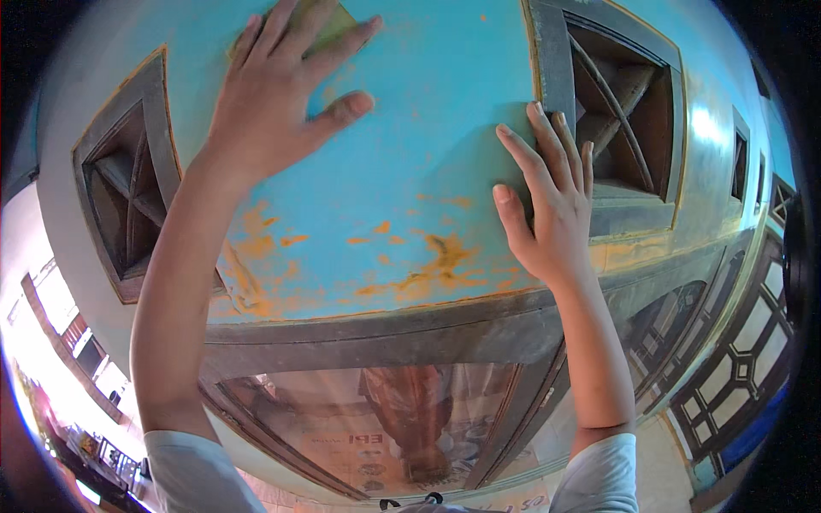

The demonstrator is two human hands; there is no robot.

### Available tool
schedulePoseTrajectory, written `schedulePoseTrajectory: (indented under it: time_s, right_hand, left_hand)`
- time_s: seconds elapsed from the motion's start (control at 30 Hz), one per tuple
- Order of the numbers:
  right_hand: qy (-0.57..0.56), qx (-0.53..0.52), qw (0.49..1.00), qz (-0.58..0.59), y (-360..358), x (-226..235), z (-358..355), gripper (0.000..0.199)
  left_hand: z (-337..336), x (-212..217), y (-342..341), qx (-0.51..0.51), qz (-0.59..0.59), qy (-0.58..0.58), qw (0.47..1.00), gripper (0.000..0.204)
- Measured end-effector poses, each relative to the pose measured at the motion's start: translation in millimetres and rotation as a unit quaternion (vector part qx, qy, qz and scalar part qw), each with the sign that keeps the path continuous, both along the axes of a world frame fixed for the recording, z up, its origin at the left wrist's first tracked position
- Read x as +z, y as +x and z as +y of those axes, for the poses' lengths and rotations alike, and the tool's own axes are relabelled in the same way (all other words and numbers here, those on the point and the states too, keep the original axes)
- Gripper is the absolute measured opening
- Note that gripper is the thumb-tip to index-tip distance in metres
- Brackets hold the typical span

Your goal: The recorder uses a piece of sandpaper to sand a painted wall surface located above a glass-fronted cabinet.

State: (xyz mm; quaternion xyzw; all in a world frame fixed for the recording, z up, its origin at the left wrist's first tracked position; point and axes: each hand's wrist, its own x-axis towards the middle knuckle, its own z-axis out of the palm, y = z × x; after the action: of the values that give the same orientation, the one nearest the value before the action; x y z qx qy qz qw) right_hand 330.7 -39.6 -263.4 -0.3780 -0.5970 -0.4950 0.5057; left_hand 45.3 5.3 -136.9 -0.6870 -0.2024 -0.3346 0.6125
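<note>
High on the turquoise wall (402, 145), my left hand (274, 94) presses a flat yellowish-green piece of sandpaper (335, 26) against the paint. The fingers lie spread over it, the thumb stands out to the side, and most of the piece is hidden under the hand. Lower and to the right, my right hand (552, 205) holds nothing. Its fingers are stretched apart at the wall, with the fingertips by the edge of a dark vent frame (556, 60). Orange-brown patches (445, 252) show through the paint between my forearms.
Another framed opening (128, 197) with crossed bars sits left of my left arm. Below the wall runs a grey wooden beam (376, 342) over a glass pane (410, 410) with reflections. A panelled door or grille (740, 368) stands far right; bright light comes from the left.
</note>
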Motion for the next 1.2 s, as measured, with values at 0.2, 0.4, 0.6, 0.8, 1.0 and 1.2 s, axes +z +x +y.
schedulePoseTrajectory:
  time_s: [0.2,0.4,0.6,0.8,1.0,1.2]
  right_hand:
    - [0.008,-0.016,0.999,0.042,14.4,-5.9,0.6,0.042]
    - [0.03,0.02,0.996,0.077,10.0,-6.4,2.9,0.038]
    - [0.103,0.2,0.967,0.118,33.3,-13.0,10.0,0.041]
    - [0.094,0.199,0.969,0.112,40.8,-16.3,11.7,0.043]
    - [0.091,0.228,0.964,0.103,29.1,-13.9,11.8,0.045]
    - [0.089,0.243,0.96,0.107,41.2,-19.1,8.9,0.049]
  left_hand:
    - [-10.8,-27.6,41.7,-0.026,0.129,-0.084,0.988,0.076]
    - [-8.8,35.3,45.1,-0.027,0.0,0.05,0.998,0.071]
    - [-18.5,6.4,79.5,-0.068,0.178,-0.222,0.956,0.076]
    - [-10.5,-7.8,99.8,-0.044,0.113,-0.02,0.992,0.08]
    - [-16.0,28.8,86.5,-0.018,0.079,0.018,0.997,0.078]
    - [-18.3,-6.3,104.3,-0.058,0.235,-0.092,0.966,0.079]
